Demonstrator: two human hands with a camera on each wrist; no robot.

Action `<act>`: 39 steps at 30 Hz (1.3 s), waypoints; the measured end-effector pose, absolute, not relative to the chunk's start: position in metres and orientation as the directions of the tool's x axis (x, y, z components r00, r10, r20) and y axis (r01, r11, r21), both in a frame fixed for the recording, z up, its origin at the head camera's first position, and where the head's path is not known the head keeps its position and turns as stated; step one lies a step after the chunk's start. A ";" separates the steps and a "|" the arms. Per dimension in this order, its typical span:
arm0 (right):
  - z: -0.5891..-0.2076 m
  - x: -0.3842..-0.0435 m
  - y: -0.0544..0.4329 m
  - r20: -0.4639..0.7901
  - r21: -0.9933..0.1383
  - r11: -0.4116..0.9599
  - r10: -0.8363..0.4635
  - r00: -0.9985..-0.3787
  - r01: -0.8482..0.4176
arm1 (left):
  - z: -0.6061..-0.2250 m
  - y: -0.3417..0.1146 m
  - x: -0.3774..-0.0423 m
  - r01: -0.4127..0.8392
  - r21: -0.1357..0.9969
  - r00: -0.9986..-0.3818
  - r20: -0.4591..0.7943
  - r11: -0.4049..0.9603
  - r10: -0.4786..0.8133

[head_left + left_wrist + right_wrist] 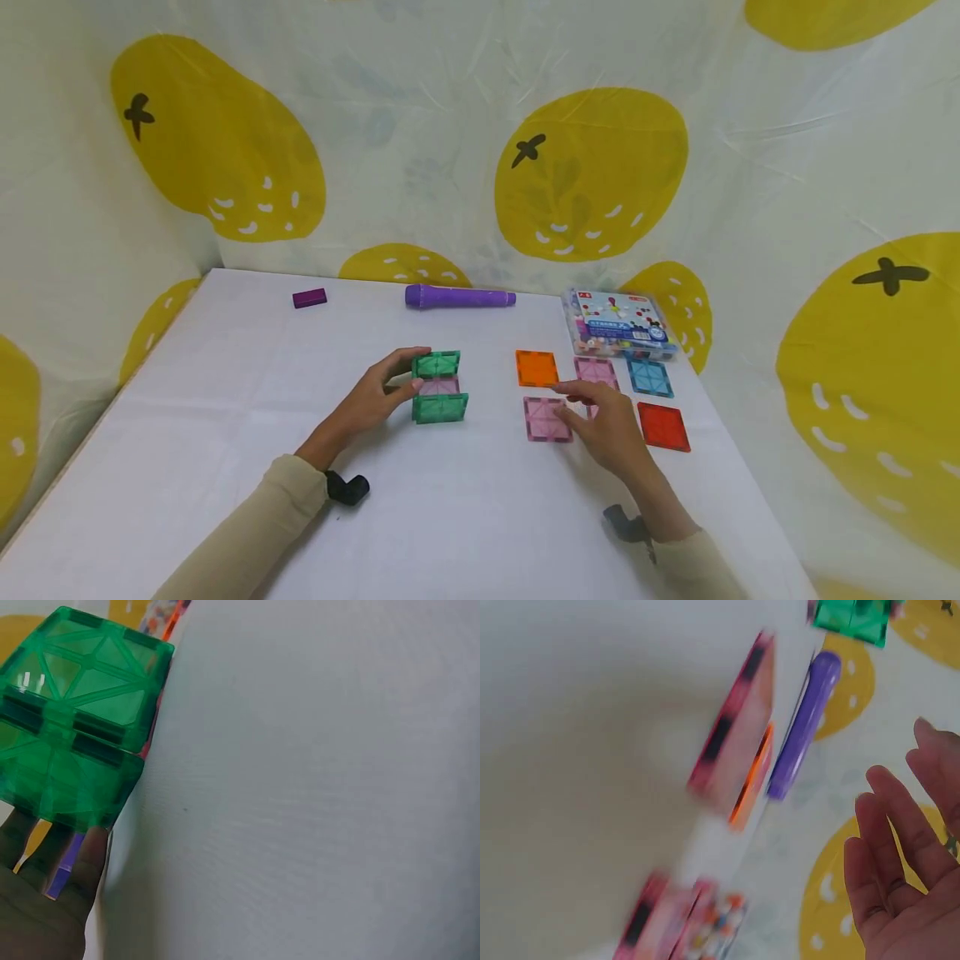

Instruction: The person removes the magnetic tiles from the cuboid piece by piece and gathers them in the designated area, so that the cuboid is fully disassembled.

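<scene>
A small structure of see-through green magnetic tiles (440, 408) with a pink tile (441, 386) between them stands at the middle of the table. My left hand (378, 390) holds its left side, thumb near the pink part and fingers at the upper green tile. In the left wrist view, two green tiles (90, 671) meet edge to edge above the fingers. My right hand (606, 423) hovers by a flat pink tile (542, 427), its fingers loosely bent and apart in the right wrist view, nothing between them. It partly covers another pink tile (595, 372) behind.
Around the right hand lie an orange tile (536, 368), a blue tile (649, 377) and a red tile (663, 427). Behind them is a clear box (621, 323) of small parts. Along the back lie a purple microphone-shaped stick (461, 297) and a dark purple block (310, 297).
</scene>
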State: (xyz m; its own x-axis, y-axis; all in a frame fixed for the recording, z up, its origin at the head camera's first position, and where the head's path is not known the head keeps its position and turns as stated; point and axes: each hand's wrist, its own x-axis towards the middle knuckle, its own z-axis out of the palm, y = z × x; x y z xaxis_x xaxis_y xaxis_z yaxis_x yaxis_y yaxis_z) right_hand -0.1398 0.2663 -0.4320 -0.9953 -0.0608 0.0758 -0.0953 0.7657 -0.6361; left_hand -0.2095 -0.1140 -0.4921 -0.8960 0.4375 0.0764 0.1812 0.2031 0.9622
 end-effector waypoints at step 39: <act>-0.448 -0.170 0.150 0.231 -0.617 0.661 -0.367 -0.901 -0.427 | -0.494 -0.112 -0.207 0.195 0.960 -0.905 0.098 0.200 0.413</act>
State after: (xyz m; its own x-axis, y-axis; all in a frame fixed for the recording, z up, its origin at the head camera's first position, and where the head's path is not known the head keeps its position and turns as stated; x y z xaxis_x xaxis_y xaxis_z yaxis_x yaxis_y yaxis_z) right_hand -0.1696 0.1497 -0.4481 -0.9010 -0.3668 0.2315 -0.4275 0.6608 -0.6169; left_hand -0.2072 -0.1121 -0.4939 -0.9055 0.4130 0.0978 0.1951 0.2003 0.9601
